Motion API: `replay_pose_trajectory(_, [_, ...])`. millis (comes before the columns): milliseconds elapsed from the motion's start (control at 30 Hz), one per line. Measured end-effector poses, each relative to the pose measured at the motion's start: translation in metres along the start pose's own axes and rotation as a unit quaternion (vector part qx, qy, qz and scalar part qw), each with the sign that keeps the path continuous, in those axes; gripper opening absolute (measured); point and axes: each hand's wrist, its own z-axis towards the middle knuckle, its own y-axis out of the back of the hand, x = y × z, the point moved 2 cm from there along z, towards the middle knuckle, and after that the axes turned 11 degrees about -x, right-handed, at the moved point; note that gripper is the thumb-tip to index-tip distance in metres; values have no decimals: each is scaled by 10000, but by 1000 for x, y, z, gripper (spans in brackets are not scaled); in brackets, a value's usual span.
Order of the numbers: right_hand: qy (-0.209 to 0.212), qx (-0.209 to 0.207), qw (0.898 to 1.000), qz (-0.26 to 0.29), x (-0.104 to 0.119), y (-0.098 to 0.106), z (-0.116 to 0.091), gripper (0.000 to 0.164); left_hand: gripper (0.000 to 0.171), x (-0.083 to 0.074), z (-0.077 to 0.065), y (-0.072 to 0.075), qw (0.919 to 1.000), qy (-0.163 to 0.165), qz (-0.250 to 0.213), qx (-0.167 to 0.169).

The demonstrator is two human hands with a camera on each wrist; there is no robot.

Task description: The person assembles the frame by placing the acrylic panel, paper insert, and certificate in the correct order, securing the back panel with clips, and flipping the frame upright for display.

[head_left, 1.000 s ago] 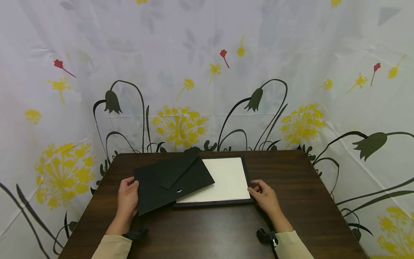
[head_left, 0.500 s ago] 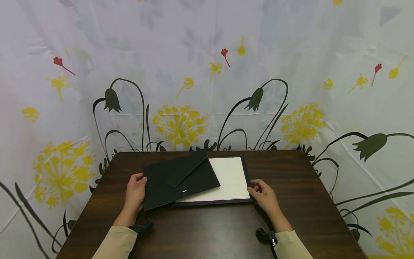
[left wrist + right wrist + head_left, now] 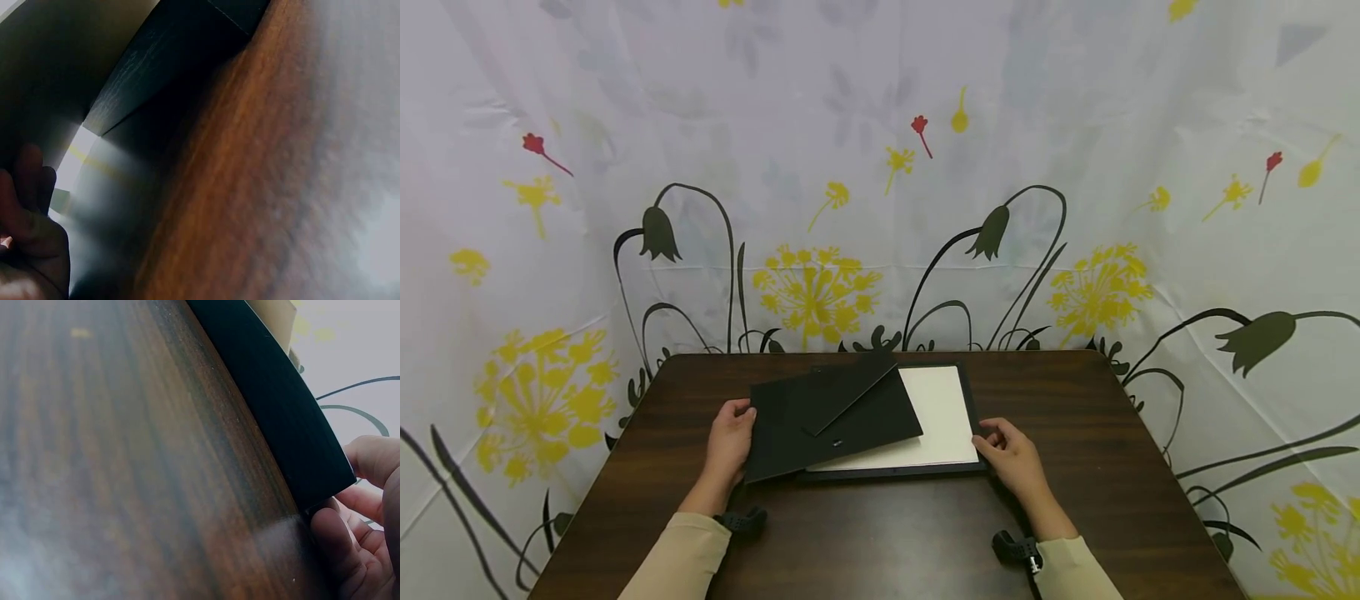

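A black picture frame (image 3: 895,472) lies face down on the table, with a cream-white sheet (image 3: 942,417) showing inside it. My left hand (image 3: 730,442) grips the left edge of the black backing board (image 3: 782,433), whose stand leg (image 3: 853,396) lies against it. Tilted, the board covers the frame's left part and juts past its left side. At the frame's right side, my right hand (image 3: 1011,454) pinches the edge. The right wrist view shows thumb and fingers at the corner of the frame (image 3: 275,406).
Dark wood-grain table (image 3: 880,542) extends around the frame. Behind it hangs a white flower-printed curtain (image 3: 880,167). A black band (image 3: 743,522) sits on the left wrist and another black band (image 3: 1017,548) on the right.
My left hand has moved to the right with the backing board, which now covers more of the frame and sheet. The right hand has stayed at the frame's right edge.
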Motion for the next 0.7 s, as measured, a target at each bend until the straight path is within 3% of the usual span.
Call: replay_pose_trajectory(700, [136,-46,9999,-34,-1,1,4,30,38,-18,8,-38,9959,-711,565,38])
